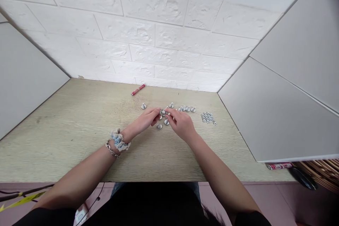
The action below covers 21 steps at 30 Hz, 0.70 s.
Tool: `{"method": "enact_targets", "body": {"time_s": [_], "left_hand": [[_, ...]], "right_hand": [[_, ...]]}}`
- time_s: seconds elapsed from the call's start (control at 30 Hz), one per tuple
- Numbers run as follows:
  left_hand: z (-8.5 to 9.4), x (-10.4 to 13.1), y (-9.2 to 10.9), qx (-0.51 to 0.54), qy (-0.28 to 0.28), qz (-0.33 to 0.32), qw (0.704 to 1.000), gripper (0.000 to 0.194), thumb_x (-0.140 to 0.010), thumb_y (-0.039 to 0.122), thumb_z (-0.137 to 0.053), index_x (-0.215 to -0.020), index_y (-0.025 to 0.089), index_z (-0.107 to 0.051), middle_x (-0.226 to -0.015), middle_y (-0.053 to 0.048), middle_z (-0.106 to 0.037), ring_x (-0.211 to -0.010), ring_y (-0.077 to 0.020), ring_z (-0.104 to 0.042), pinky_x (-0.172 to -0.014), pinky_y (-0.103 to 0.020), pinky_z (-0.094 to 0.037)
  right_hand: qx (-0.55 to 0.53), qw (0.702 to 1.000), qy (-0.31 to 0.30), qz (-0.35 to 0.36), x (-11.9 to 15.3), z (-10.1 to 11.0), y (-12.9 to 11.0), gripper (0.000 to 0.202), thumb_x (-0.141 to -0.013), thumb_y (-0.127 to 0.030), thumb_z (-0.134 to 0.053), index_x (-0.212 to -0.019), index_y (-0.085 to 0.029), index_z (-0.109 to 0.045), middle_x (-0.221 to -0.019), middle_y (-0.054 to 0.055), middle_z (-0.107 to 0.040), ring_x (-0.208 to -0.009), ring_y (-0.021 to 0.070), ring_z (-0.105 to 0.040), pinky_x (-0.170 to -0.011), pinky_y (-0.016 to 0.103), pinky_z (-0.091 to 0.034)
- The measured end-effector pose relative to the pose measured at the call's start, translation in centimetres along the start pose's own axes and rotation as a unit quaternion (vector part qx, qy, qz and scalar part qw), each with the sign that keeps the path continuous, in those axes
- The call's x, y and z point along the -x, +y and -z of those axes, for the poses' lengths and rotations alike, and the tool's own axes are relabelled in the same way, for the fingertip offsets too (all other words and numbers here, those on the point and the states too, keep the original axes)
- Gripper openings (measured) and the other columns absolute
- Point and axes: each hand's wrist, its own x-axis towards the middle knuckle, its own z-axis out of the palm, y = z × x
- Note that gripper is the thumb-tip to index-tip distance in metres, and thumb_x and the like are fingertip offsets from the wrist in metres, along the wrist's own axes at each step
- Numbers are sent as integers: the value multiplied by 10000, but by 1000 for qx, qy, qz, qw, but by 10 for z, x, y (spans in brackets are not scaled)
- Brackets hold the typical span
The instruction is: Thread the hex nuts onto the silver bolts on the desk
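Observation:
A silver bolt with a wide washer (162, 112) is held between both hands over the middle of the wooden table. My left hand (148, 118) pinches its washer end, and my right hand (180, 122) has thumb and finger closed on its shank end. Around the hands stand more bolts with washers: one (143, 106) at the left, one (171, 105) behind, one (159, 126) in front, and several (188, 108) in a row to the right. A cluster of small silver nuts (207, 117) lies farther right. Some bolts are partly hidden by the fingers.
The wooden table (79, 130) ends at a white brick wall (169, 53), with pale panels at both sides. A red tube (138, 89) lies near the wall. At the right front are another red tube (279, 165), a dark object (302, 177) and a wicker item (321, 173).

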Motion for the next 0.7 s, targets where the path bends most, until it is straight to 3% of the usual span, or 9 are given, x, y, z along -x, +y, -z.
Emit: {"method": "enact_targets", "body": {"time_s": [0.27,0.43,0.53,0.7], "left_hand": [[-1,0,-1,-17,-14,-17,1000,326,-822,383,-342,-591,163,-411,-540,27,-376,-490,-89,-340,-474,-216,-279],[0,0,-3,10,-47,3,999,158,-760,246,-380,-766,156,-510,-538,41,-345,-478,-89,-313,-459,-216,-258],[1,0,-7,52,-69,0,996,155,-732,191,-360,-753,143,-506,-553,35,-327,-479,-83,-281,-449,-219,-240],[2,-1,-7,71,-88,-11,994,271,-801,373,-404,-718,137,-509,-559,45,-280,-464,-61,-221,-417,-207,-173]], "right_hand": [[7,999,-24,-29,-1,1,-1,223,-874,-320,-403,-972,-194,-558,-759,2,-663,-608,105,-574,-610,223,-381],[15,999,-29,-23,0,-1,-2,219,-871,-307,-406,-985,-192,-553,-748,1,-654,-618,109,-570,-618,229,-375],[19,999,-29,-20,1,-2,-2,207,-865,-294,-415,-982,-194,-554,-746,-5,-652,-617,106,-567,-620,230,-372],[16,999,-26,-17,0,-1,-4,187,-860,-285,-423,-945,-192,-560,-736,-13,-649,-610,97,-569,-611,226,-369]]}}
